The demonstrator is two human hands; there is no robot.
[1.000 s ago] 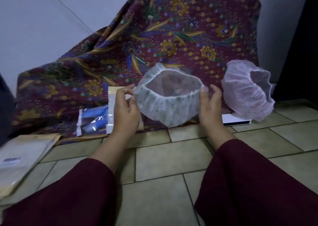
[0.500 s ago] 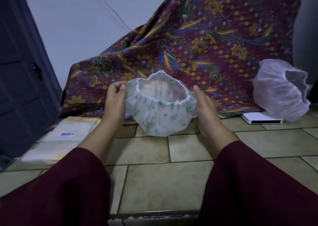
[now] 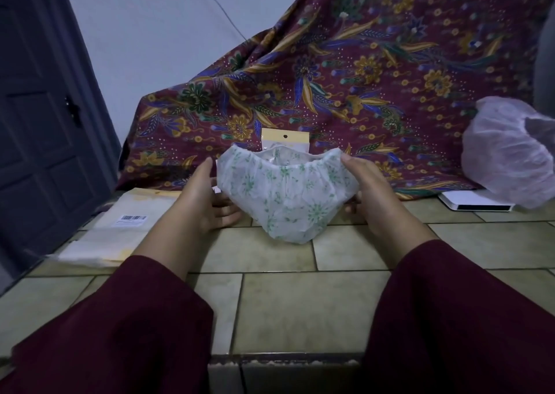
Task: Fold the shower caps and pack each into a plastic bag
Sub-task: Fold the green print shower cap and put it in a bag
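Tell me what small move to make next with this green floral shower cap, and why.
Probably bring both hands together to fold the green floral shower cap in half. The left hand and right hand hold its opposite ends above the tiled floor, and its rim already looks pressed nearly flat.

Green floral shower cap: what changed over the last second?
The green floral shower cap went from a round, open mouth to flattened, its rim stretched sideways between the left hand and right hand. Both hands kept their grip. The pink shower cap stayed on the white box.
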